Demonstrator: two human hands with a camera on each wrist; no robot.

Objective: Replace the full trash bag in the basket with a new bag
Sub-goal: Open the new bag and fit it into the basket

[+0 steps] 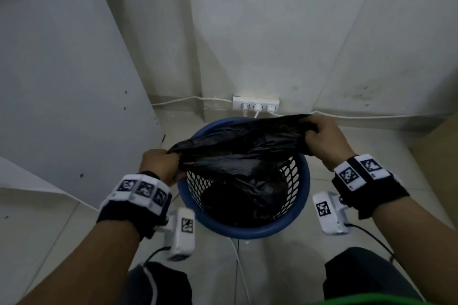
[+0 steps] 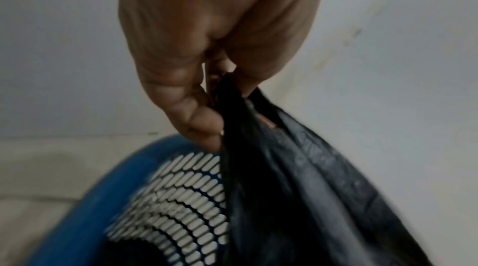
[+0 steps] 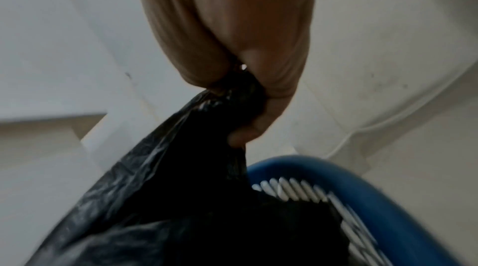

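Corner of a plain indoor room, seemingly a home or small office; which one cannot be told.

Pale, scuffed plaster walls (image 1: 272, 32) meet a light tiled floor (image 1: 44, 230). At the far wall's base sits a white three-socket power strip (image 1: 255, 104) with white plugs, and thin white cables (image 1: 371, 116) trail along the skirting. A tall white laminate panel with drilled holes (image 1: 62, 94) stands at left. A round blue plastic mesh waste basket (image 1: 250, 230) stands on the floor near the sockets.

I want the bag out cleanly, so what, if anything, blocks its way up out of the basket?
Nothing visible does. The left hand and right hand each grip a bunched end of the black bag above the blue basket, whose top is open. The bag's lower part hangs inside.
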